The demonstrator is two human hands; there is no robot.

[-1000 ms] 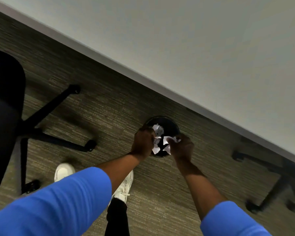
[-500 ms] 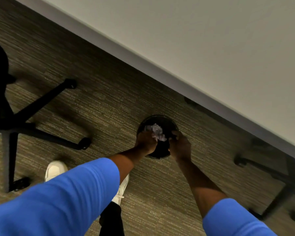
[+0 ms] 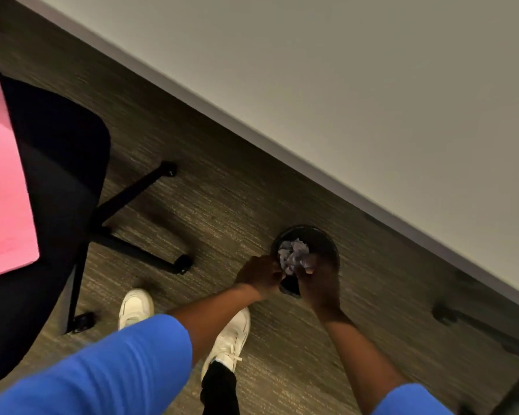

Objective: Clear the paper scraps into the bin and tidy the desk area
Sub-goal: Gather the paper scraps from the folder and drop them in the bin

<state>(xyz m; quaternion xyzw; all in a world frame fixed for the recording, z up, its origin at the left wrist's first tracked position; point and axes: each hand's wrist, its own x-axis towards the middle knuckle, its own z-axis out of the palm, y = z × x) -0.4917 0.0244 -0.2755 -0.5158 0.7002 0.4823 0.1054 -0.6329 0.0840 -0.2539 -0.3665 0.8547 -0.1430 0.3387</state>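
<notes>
Now | left hand (image 3: pixel 259 272), right hand (image 3: pixel 318 278) | crumpled paper (image 3: pixel 294 255) over bin (image 3: pixel 330 245)

Dim, shadowy floor (image 3: pixel 222 205) under a paler counter (image 3: pixel 372 85); motion blur softens the frame, wide-angle tilt skews edges, chair (image 3: pixel 57 175) nearly black.

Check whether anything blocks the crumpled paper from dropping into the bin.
Nothing visible does. The crumpled paper sits between the left hand and right hand, directly over the open mouth of the bin. No lid or other object covers the opening.
</notes>
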